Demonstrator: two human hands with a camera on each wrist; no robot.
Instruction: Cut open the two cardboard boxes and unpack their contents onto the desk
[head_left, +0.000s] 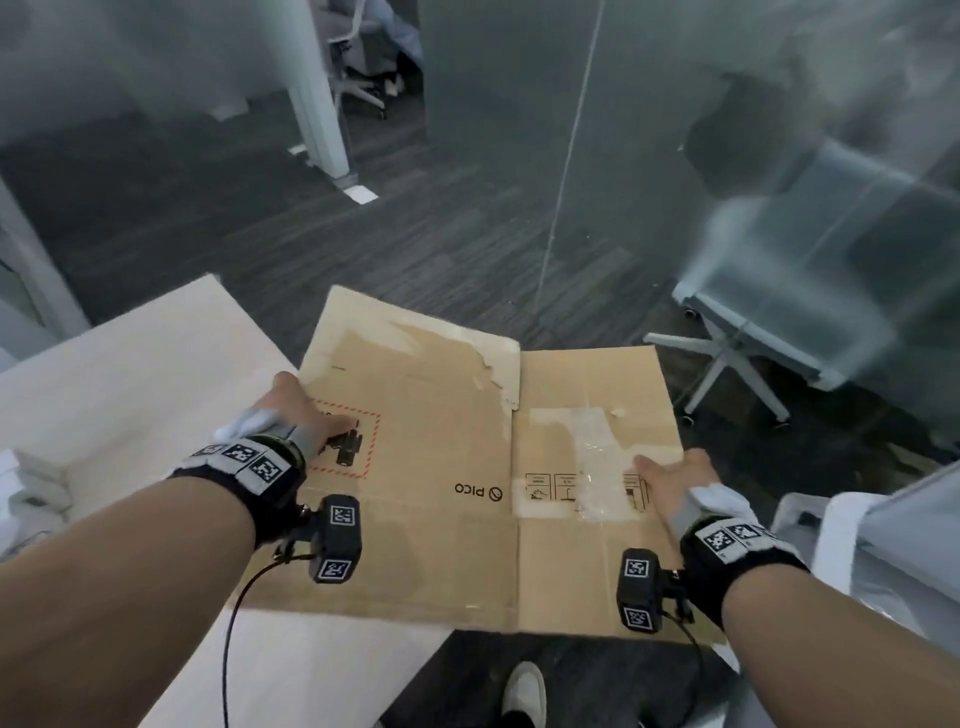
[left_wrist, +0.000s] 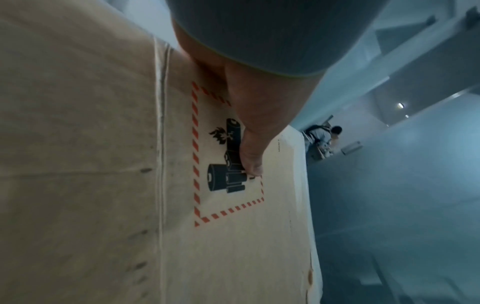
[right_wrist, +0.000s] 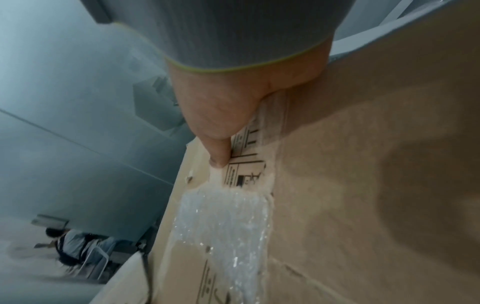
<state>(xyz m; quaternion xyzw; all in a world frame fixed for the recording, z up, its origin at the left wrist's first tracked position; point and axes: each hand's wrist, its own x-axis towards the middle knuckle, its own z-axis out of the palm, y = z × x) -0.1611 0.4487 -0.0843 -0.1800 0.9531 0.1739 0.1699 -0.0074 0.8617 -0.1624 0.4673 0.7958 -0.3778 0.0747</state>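
You have one flattened cardboard box (head_left: 447, 467) in the lower middle of the head view, lying half on the pale desk (head_left: 130, 374) at lower left and half jutting past its edge over the dark floor. It is collapsed flat; nothing shows inside it. Brown panels, a centre crease, torn paper at the upper flap, clear tape (right_wrist: 226, 222) across the right panel, a red-dashed battery label (left_wrist: 228, 156) and "PICO" printed on the left.

Your left hand (head_left: 301, 410) grips the left edge, thumb laid on the label. Your right hand (head_left: 670, 483) grips the right edge, thumb pressed beside the tape. One shoe (head_left: 524, 691) shows at the bottom.
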